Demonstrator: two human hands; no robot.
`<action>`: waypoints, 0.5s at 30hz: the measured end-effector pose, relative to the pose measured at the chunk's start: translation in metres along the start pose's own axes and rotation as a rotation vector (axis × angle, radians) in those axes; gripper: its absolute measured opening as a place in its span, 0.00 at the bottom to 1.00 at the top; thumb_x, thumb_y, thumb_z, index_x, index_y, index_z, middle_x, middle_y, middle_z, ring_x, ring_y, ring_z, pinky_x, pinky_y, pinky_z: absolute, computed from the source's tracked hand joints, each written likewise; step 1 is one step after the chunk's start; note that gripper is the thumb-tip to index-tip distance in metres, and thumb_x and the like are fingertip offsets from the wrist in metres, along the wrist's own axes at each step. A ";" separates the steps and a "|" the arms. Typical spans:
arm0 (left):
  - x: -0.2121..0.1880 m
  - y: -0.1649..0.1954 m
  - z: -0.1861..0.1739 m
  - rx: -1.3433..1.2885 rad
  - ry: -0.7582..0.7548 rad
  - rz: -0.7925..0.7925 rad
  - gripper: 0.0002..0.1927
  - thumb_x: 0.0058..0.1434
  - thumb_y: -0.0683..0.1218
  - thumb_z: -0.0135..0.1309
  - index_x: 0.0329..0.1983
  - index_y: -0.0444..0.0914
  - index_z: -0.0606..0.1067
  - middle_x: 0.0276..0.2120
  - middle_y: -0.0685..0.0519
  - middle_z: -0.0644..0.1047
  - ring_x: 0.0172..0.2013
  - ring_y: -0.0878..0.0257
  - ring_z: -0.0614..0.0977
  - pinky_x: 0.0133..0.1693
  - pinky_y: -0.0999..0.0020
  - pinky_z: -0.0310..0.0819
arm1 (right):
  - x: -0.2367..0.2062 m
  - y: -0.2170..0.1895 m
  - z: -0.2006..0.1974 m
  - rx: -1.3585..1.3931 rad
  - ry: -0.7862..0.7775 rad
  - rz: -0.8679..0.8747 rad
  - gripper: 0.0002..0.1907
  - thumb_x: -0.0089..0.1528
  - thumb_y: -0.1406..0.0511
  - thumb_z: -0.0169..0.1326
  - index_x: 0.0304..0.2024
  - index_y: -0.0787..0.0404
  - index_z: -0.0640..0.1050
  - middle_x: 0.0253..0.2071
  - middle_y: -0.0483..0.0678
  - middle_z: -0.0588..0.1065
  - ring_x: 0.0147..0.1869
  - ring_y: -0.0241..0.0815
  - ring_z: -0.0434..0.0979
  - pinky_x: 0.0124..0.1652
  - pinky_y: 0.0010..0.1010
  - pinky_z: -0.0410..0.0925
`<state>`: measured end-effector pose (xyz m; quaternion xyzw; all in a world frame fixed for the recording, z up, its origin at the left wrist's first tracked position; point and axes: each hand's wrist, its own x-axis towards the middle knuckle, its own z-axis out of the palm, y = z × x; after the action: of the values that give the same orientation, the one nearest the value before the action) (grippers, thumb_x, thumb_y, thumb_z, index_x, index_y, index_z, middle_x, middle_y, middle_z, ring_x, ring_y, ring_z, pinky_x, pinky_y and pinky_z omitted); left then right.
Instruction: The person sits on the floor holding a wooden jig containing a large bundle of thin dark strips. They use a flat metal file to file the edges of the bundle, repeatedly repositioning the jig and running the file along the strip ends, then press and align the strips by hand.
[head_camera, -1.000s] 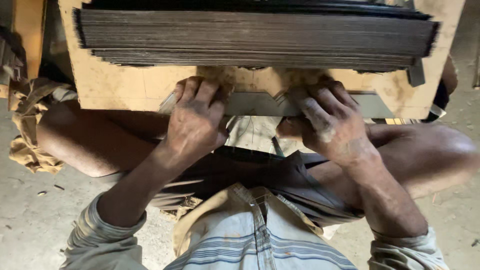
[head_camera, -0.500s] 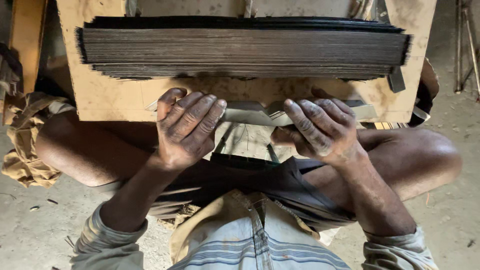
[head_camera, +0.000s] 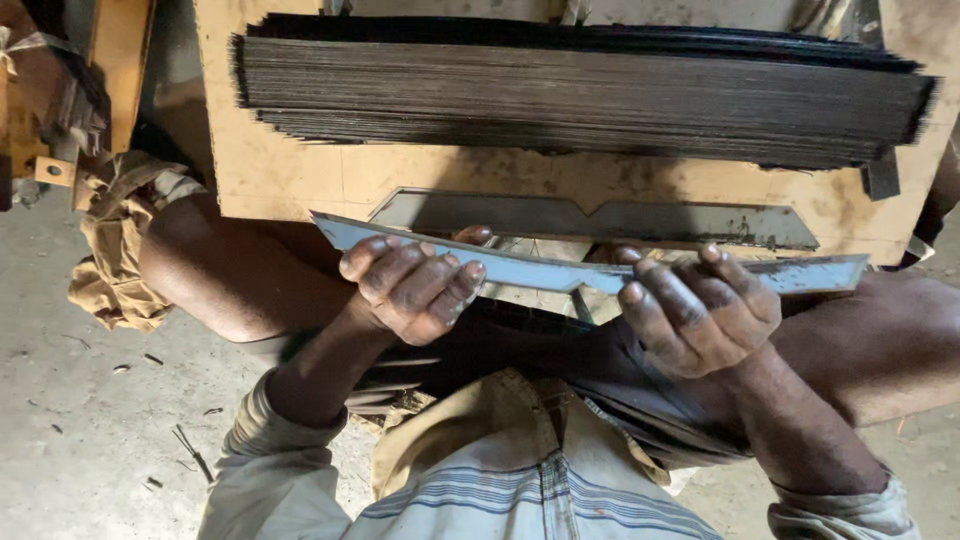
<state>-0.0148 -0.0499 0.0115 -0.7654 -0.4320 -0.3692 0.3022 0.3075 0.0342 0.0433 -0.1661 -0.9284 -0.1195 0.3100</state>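
Wooden surface (head_camera: 280, 180) carries stacked dark sheets (head_camera: 580, 95); mid-frame, left hand (head_camera: 415, 290) and right hand (head_camera: 700, 315) grip one metal strip (head_camera: 545, 270), lifted clear.

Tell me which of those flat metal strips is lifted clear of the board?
The pale grey notched metal strip held in both hands; another lies flat on the wooden board, the rest stacked.

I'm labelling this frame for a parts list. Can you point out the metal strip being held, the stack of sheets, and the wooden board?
metal strip (head_camera: 545, 270), head view, middle of its flat face between the hands.
stack of sheets (head_camera: 580, 95), head view, front edge.
wooden board (head_camera: 290, 175), head view, bare left part.
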 end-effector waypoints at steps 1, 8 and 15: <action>-0.002 0.001 0.000 0.021 0.013 -0.007 0.24 0.57 0.39 0.77 0.49 0.52 0.76 0.43 0.65 0.69 0.45 0.66 0.70 0.53 0.59 0.59 | -0.003 -0.001 0.001 -0.007 0.011 -0.026 0.20 0.67 0.68 0.66 0.57 0.56 0.71 0.48 0.44 0.80 0.40 0.37 0.81 0.62 0.41 0.70; -0.002 0.003 0.000 0.007 0.014 0.012 0.25 0.58 0.39 0.76 0.45 0.54 0.73 0.43 0.64 0.68 0.45 0.65 0.68 0.53 0.59 0.58 | -0.004 -0.002 0.003 -0.034 0.032 -0.069 0.23 0.67 0.68 0.67 0.57 0.55 0.68 0.49 0.43 0.80 0.40 0.36 0.81 0.62 0.38 0.71; -0.001 0.004 -0.003 -0.127 -0.003 0.003 0.14 0.63 0.43 0.70 0.47 0.50 0.78 0.43 0.61 0.70 0.44 0.65 0.71 0.51 0.60 0.60 | 0.000 0.002 -0.007 0.160 -0.034 -0.038 0.14 0.69 0.65 0.58 0.54 0.54 0.70 0.49 0.47 0.81 0.41 0.40 0.81 0.57 0.41 0.72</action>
<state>-0.0127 -0.0542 0.0117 -0.7843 -0.4071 -0.3940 0.2528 0.3123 0.0339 0.0492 -0.1254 -0.9431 -0.0481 0.3040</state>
